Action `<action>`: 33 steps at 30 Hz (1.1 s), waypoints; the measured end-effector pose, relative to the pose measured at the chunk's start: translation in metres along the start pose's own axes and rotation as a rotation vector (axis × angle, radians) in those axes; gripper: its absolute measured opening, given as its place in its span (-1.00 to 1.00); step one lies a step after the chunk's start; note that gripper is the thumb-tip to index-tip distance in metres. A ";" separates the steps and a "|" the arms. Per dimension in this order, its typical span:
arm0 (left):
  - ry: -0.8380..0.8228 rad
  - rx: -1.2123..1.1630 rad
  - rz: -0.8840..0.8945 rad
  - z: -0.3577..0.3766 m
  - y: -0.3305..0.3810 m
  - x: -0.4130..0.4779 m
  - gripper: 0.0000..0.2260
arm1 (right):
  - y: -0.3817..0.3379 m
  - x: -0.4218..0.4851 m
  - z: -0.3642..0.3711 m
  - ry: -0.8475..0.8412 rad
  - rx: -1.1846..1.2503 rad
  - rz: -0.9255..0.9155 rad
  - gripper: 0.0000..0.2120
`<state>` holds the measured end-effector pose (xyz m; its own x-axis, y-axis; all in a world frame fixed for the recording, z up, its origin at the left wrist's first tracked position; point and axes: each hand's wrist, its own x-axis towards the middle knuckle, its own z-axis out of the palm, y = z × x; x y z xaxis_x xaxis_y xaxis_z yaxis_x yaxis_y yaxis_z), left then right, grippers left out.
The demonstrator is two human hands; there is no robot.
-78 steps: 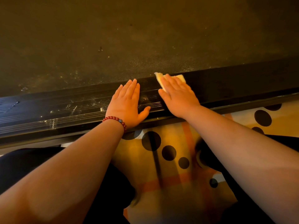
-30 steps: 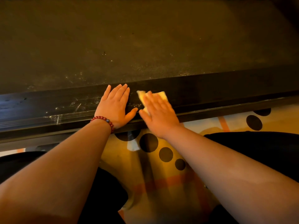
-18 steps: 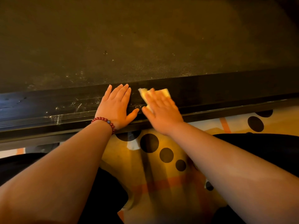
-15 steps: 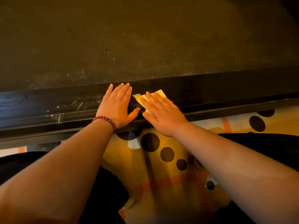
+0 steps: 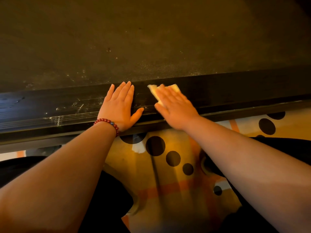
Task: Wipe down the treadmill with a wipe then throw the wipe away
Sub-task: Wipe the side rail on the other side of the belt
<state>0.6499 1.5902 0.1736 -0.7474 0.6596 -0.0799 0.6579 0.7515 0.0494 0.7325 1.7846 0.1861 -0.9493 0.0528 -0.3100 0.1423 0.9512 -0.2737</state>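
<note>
The treadmill fills the upper half of the head view: a dusty dark belt [image 5: 151, 39] and, nearer me, a black ribbed side rail [image 5: 235, 88] running left to right. A pale yellow wipe [image 5: 154, 91] lies on the rail under my right hand [image 5: 175, 106], whose straight fingers press it flat; only its top and left edges show. My left hand [image 5: 119, 106], with a red bead bracelet at the wrist, rests flat on the rail just left of the wipe. White dust streaks [image 5: 67, 111] mark the rail to the left of my hands.
Below the rail lies a yellow rug with black dots and orange stripes [image 5: 168, 165]. My dark-clothed knees [image 5: 109, 195] are at the bottom left and right. The rail's outer metal edge [image 5: 50, 137] runs along the floor.
My right hand has slid the wipe a little to the right along the rail, away from my left hand, and is motion-blurred. My left hand has stayed put.
</note>
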 end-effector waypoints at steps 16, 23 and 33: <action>-0.026 0.013 -0.017 0.002 0.000 0.003 -0.27 | 0.019 0.043 -0.017 0.069 0.031 0.180 -0.43; -0.019 0.004 -0.015 0.001 -0.001 0.002 -0.28 | -0.025 0.049 -0.009 -0.047 0.003 -0.072 -0.44; -0.034 0.007 -0.016 0.001 -0.001 0.003 -0.28 | -0.011 0.038 -0.005 0.025 0.050 0.110 -0.43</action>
<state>0.6467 1.5912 0.1723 -0.7544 0.6464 -0.1148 0.6465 0.7618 0.0407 0.6939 1.7782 0.1821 -0.9339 0.1642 -0.3177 0.2591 0.9230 -0.2846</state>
